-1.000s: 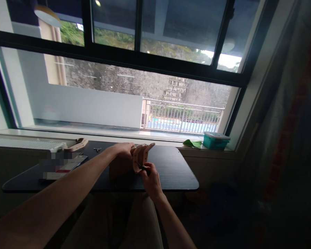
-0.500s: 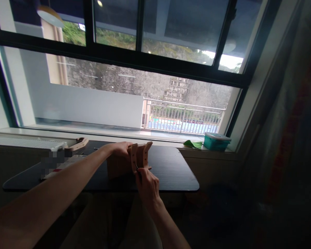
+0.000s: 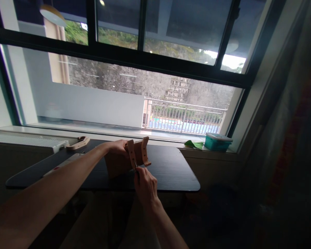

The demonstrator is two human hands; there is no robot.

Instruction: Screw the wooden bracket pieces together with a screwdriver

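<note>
A small brown wooden assembly (image 3: 118, 162) stands tilted on the dark table, with two curved, holed wooden side pieces on its right; the nearer curved piece (image 3: 131, 152) faces my right hand. My left hand (image 3: 117, 147) is closed over the assembly's top, its fingertips partly hidden behind the curved piece. In my right hand (image 3: 146, 181), fingers pinched, is a thin metal tool (image 3: 135, 164), like a screwdriver or hex key. Its tip meets the lower part of the nearer curved piece; my fingers hide most of the handle.
Beyond my left forearm, a loose curved wooden piece (image 3: 78, 143) lies at the back of the dark table (image 3: 171, 169). A printed sheet or booklet (image 3: 63, 164) is partly under the forearm. On the windowsill are a teal lidded box (image 3: 217, 142) and a green leaf-like item (image 3: 194, 144).
The wooden assembly has tipped slightly and shifted left, with my left hand still on it. My right hand has moved a little left along with the tool. The camera view has shifted slightly.
</note>
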